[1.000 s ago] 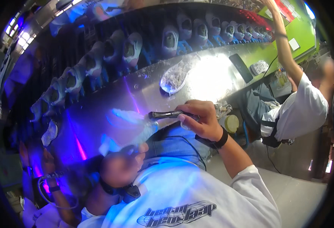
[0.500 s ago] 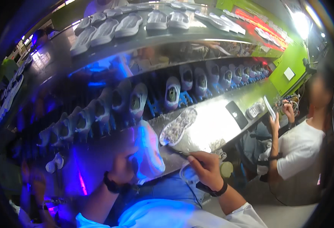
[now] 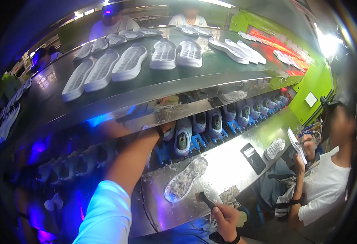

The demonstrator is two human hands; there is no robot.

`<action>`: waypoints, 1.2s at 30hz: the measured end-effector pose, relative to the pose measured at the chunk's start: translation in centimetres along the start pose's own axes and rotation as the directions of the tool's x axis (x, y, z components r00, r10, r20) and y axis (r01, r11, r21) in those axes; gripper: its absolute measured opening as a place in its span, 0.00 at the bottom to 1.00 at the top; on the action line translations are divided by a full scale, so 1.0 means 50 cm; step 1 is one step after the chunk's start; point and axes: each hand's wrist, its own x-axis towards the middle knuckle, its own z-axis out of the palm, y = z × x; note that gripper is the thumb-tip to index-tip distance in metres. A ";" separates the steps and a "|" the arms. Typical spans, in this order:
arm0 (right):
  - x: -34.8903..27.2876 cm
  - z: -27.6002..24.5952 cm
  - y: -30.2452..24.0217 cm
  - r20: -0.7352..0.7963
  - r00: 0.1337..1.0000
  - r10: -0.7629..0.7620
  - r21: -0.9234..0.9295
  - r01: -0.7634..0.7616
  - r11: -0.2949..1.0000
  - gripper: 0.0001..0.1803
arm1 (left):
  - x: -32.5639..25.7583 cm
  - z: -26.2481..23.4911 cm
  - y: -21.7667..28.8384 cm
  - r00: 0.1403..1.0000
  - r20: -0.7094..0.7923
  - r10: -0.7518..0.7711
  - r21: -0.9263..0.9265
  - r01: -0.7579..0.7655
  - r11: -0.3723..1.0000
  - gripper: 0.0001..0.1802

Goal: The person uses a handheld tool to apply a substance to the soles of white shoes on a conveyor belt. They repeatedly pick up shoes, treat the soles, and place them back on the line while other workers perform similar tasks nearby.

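Currently dark brush (image 3: 205, 199) at lower ctr of frame, bristle end pointing up-left, handle pinched in R hand (image 3: 226, 219), fingers closed round it, black band at wrist. L arm (image 3: 123, 171) runs up from btm, left of ctr, to mid-frame; L hand (image 3: 169, 125) up by the shoes, mostly hidden, can't tell whether it grips anything. Just right of it, ctr: grey-white shoe (image 3: 183, 140), opening facing camera; row of similar ones on blue supports goes off to upper R & dimmer to mid-L.

Just above brush: sole-shaped piece (image 3: 185, 179), pale rim, grey crumbly-looking surface, lying on metal bench (image 3: 223, 162). Further R on bench: dark flat slab (image 3: 253, 158), then smaller sole (image 3: 274, 149). Lower L, small white object (image 3: 54, 202), blurred, in purple-blue light.

Upper half: dark-green belt (image 3: 148, 79) w/ white soles (image 3: 163, 55) spread along it; red glow upper R. Far R: co-worker (image 3: 324, 183), white top, holding white sole upright. Two more people, top of frame, beyond belt.
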 end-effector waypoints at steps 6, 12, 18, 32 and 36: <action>0.014 -0.001 -0.036 0.035 0.999 0.011 -0.148 -0.006 0.989 0.15 | 0.041 0.026 -0.032 0.997 -0.077 0.027 0.082 -0.020 0.996 0.30; -0.003 -0.004 -0.029 -0.021 0.998 0.057 -0.048 -0.058 0.997 0.14 | -0.076 -0.068 -0.199 0.955 -0.294 -0.043 0.135 0.086 0.987 0.28; -0.040 -0.003 -0.031 0.064 0.998 -0.012 -0.101 0.018 0.995 0.12 | -0.154 -0.112 -0.383 0.896 -0.357 -0.265 0.051 0.302 0.952 0.26; -0.121 0.098 -0.121 0.214 0.971 -0.105 -0.063 0.121 0.991 0.14 | -0.739 -0.075 -0.285 0.966 -0.159 -0.202 -0.987 -0.157 0.026 0.24; -0.133 0.141 -0.123 0.334 0.940 -0.076 -0.141 0.130 0.982 0.12 | -0.850 -0.027 -0.244 0.876 -0.464 -0.131 -0.769 -0.325 0.551 0.35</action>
